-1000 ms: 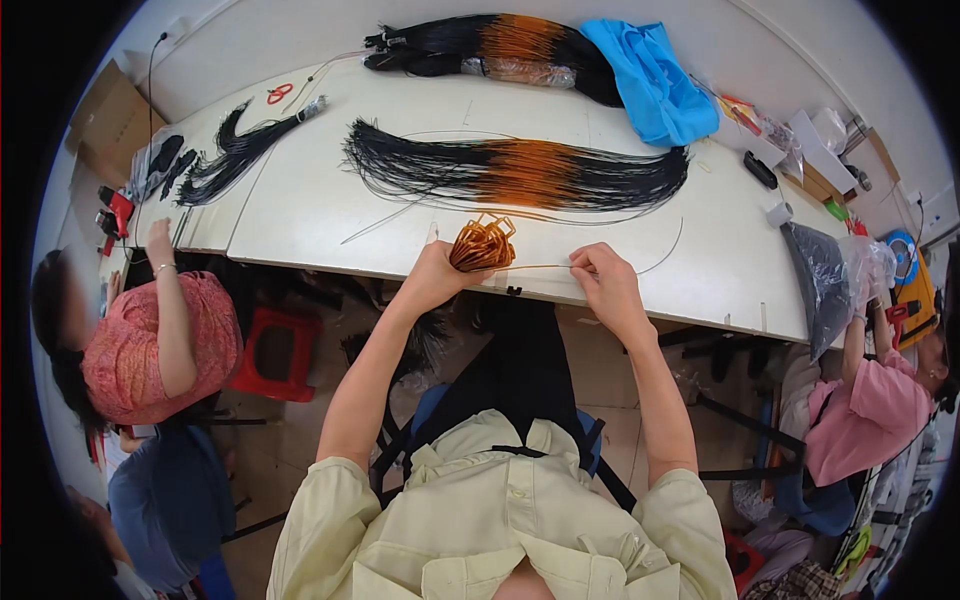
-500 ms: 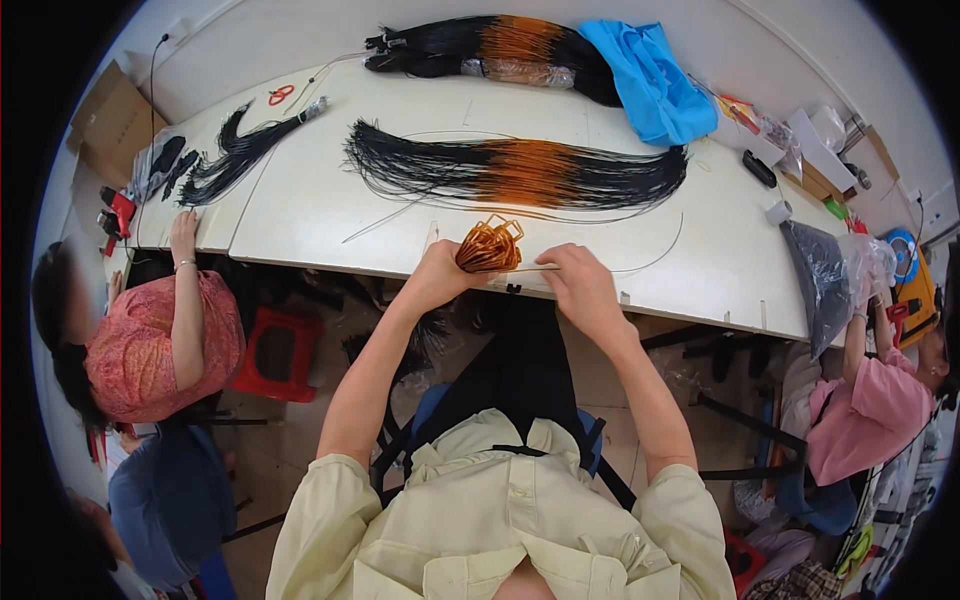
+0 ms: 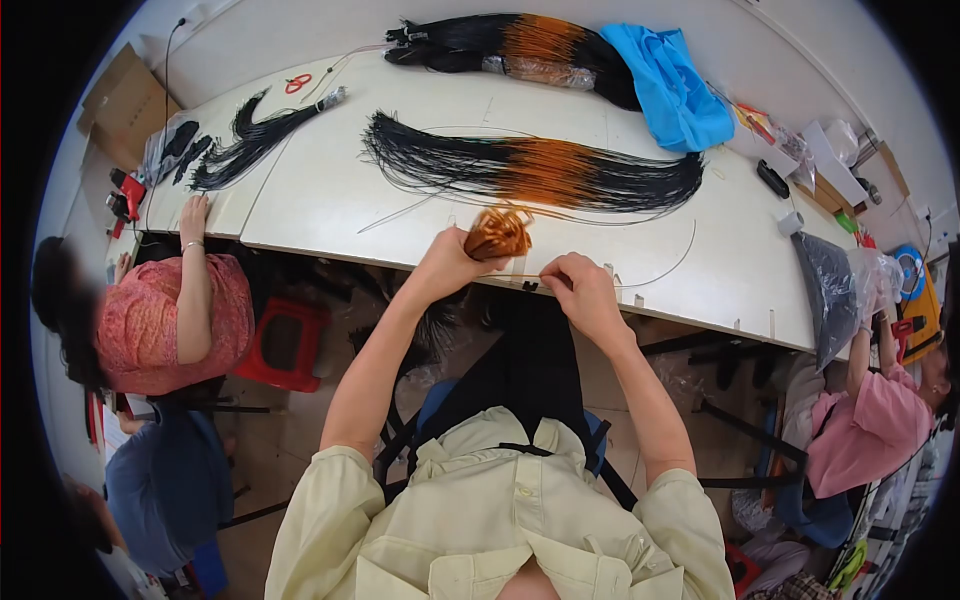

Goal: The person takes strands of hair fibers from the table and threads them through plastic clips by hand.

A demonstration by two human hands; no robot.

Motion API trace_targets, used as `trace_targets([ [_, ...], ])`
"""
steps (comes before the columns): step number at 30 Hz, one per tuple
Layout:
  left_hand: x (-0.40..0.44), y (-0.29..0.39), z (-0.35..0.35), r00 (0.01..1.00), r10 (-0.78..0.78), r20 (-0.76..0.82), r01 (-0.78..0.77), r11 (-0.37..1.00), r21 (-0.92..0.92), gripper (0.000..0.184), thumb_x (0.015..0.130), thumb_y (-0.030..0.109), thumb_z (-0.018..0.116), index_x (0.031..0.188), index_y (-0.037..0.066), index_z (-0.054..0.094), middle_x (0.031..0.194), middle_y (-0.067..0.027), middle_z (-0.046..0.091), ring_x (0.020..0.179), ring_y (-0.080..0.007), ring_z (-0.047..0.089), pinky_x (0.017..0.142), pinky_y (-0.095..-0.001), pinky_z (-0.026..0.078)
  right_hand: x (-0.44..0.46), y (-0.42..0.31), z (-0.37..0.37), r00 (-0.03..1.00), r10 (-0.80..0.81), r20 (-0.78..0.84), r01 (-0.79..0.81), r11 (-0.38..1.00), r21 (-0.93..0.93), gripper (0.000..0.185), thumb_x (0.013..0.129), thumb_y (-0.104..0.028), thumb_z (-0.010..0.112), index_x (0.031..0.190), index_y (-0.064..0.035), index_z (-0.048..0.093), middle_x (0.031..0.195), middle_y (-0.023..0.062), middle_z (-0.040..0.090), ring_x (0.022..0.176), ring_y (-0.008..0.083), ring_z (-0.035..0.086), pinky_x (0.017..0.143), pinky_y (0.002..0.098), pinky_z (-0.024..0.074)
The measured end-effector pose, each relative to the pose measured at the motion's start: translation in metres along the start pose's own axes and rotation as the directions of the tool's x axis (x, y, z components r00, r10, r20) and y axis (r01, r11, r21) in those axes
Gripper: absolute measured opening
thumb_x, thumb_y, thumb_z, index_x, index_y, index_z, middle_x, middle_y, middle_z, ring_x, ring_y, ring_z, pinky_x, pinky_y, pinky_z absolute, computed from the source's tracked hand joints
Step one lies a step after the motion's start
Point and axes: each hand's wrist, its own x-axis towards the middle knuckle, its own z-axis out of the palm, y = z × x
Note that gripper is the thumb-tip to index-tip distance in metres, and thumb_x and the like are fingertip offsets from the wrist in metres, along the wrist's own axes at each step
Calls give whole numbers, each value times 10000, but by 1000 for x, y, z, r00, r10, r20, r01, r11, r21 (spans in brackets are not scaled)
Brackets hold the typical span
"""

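My left hand (image 3: 450,264) is closed around a bundle of orange-brown wires (image 3: 500,232), whose bent ends stick up over the table's front edge and look smeared by motion. Dark strands hang below that hand, under the table edge. With thumb and fingers pinched, my right hand (image 3: 582,290) holds a single thin wire; part of it spans toward the bundle, and its dark tail (image 3: 690,250) curves away to the right on the tabletop. Beyond both hands lies a long spread of black wires (image 3: 440,160) with an orange middle section (image 3: 548,170).
A thicker wire bundle (image 3: 450,48) and a blue cloth (image 3: 675,90) lie at the back. Red-handled scissors (image 3: 297,83) and a smaller black bundle (image 3: 255,140) are at left. People sit on both sides; one person's hand (image 3: 194,218) rests on the table (image 3: 300,215).
The view has shifted slightly, so the table things appear farther right. In my left hand the bundle's bent ends have turned and blurred. My right hand still pinches the wire, slightly lower.
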Motion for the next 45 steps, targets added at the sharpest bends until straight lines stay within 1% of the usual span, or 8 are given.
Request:
trace_targets([
  [12,-3,-7,8,989,41,141,-60,989,134,246,718,73,775,877,-89,681,732,-94,689,596,-144,540,612,-278,478,-7,1,4,1000,-6,-8,6,1000,-25,60,796,-4,644,850,-5,671,790,64,610,699,216,546,655,301,448],
  [23,-7,-16,12,987,66,146,-73,997,40,227,719,43,752,888,-87,675,744,-100,694,611,-147,567,614,-275,480,-13,-3,9,998,-32,-62,27,997,-79,48,793,-9,647,834,-11,672,805,66,621,721,218,571,658,288,451],
  [28,-30,-9,29,998,9,55,-12,998,64,196,724,22,731,875,-85,670,757,-106,702,634,-151,598,614,-272,483,-28,-23,16,984,164,-75,-170,982,-80,42,830,-14,624,852,-6,659,823,65,634,755,178,598,686,259,465],
  [29,-36,-13,36,1000,2,9,-2,1000,24,192,727,22,728,874,-86,669,760,-108,704,636,-152,603,614,-271,484,-32,-24,22,960,264,-99,-255,963,88,45,840,-17,619,867,-8,655,832,65,637,764,169,604,698,256,468],
  [32,-54,-23,57,991,-38,-132,25,995,-100,180,734,19,716,872,-87,668,771,-115,708,641,-158,618,613,-267,486,-41,-24,46,834,549,-58,-428,709,561,57,870,-26,604,911,-13,642,859,63,645,793,143,620,732,246,480],
  [33,-61,-23,62,991,-42,-130,29,995,-99,180,734,19,716,872,-87,668,771,-115,708,641,-158,618,613,-267,486,-44,-23,54,832,552,-56,-431,706,562,57,870,-26,604,911,-13,642,859,63,645,793,143,620,732,246,480],
  [37,-81,-25,80,988,-28,-155,16,997,-75,157,745,13,704,866,-85,680,755,-104,707,621,-137,610,600,-244,482,-56,-15,81,759,644,97,-219,112,969,82,908,-59,608,976,-13,615,889,60,647,820,131,629,769,247,494],
  [45,-88,-29,58,966,-90,-241,7,947,-322,125,800,47,693,846,-69,696,708,-66,695,597,-105,600,574,-214,471,-86,-19,92,782,602,162,-233,42,972,104,925,-99,622,987,-16,611,891,59,643,821,139,634,794,231,494],
])
